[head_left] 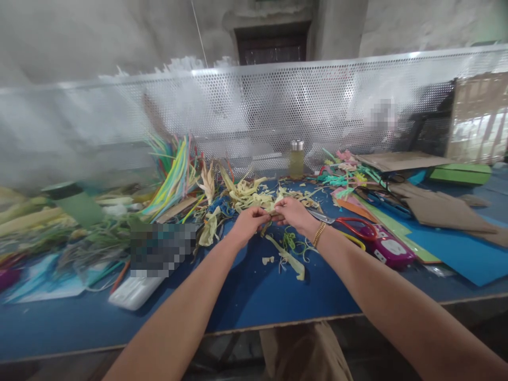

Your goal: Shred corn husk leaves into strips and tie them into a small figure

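Observation:
Both my hands meet at the middle of the blue table (254,296). My left hand (249,222) and my right hand (291,211) are closed, their fingers pinching a pale yellow strip of dried husk (273,210) between them. A gold bracelet (318,234) circles my right wrist. Behind the hands lies a heap of husk strips (248,196). Loose husk pieces (291,259) and a green string lie just in front of the hands.
Red-handled scissors (355,225) and a purple device (391,248) lie right of my right wrist. A small bottle (296,159) stands at the back by a perforated metal screen (278,106). Coloured strips (174,177), a green cup (77,203), cardboard (440,211) and a white case (133,292) crowd the sides.

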Motion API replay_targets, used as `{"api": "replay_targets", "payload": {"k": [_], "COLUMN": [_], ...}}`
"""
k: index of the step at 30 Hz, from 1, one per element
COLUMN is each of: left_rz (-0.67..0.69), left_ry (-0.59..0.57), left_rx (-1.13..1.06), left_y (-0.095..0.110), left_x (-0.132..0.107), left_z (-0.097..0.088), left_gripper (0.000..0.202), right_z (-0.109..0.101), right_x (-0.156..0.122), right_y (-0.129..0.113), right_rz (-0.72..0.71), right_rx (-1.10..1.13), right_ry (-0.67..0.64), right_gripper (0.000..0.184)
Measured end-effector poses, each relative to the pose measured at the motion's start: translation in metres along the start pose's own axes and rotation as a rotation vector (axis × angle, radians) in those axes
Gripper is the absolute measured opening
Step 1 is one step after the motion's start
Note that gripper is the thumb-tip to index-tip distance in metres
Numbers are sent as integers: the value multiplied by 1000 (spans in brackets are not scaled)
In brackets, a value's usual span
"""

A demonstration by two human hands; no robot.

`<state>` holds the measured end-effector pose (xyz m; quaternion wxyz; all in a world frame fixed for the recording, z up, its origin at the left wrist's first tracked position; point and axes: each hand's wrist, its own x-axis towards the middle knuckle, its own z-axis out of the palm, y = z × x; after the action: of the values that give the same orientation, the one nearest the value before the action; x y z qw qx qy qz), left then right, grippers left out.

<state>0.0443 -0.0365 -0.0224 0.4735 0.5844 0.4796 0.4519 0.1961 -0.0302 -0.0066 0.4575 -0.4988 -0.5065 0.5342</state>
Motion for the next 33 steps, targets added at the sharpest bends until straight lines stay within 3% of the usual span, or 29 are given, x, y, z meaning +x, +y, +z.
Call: {"api": "replay_targets", "payload": {"k": [10, 16, 27, 33], "left_rz": [-39, -3, 24, 40], "left_ry": [-16, -23, -23, -45], "left_rx": [-72, -81, -52, -5], "left_y": [1, -1, 2, 0], "left_x": [0, 0, -1, 0], "left_z": [-3, 2, 1, 1], "left_gripper": [24, 25, 23, 14], "right_z": [-5, -2, -6, -7], "right_x": [4, 1, 2, 1], "right_y": [1, 2, 3, -1], "right_rz": [9, -108, -237, -178], "right_rx": [63, -15, -96, -118], "right_ry": [-78, -25, -13, 42], "right_gripper": [17, 32, 26, 24]}}
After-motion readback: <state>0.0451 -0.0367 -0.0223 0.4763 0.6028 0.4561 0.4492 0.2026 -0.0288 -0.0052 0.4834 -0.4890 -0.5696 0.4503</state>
